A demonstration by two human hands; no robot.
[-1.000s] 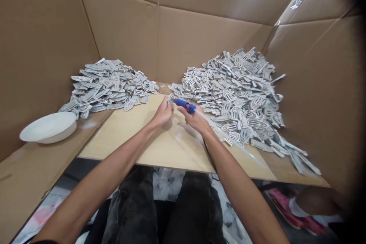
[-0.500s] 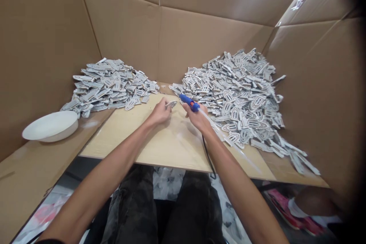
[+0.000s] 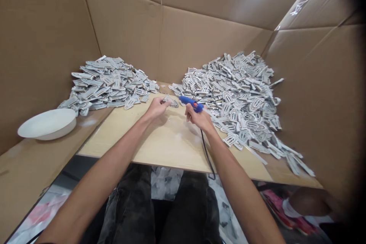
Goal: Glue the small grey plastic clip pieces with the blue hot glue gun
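Brown cardboard walls (image 3: 200, 38) close in a pale wooden board (image 3: 160, 141) that serves as the work surface. At its far middle the left hand (image 3: 156, 108) pinches a small grey flat plastic piece (image 3: 170, 101) between thumb and fingertips, holding it just above the board with its free end pointing right. The right hand (image 3: 198, 118) is curled tight around a blue glue gun with an orange trigger (image 3: 191, 102); the gun's nozzle points left and ends just beside the pinched piece, though whether the two touch cannot be told. A black cord (image 3: 206, 154) runs from under the right hand toward the near edge of the board and drops over it. Just behind and to the right of the gun lies a large heap of grey flat plastic pieces (image 3: 243, 99), spilling along the right wall. A smaller heap of the same grey pieces (image 3: 105, 84) sits to the left behind the left hand. Well apart, at the far left, a white shallow bowl (image 3: 47, 124) rests on a cardboard ledge. Dark trousers (image 3: 160, 206) show below the board's near edge.
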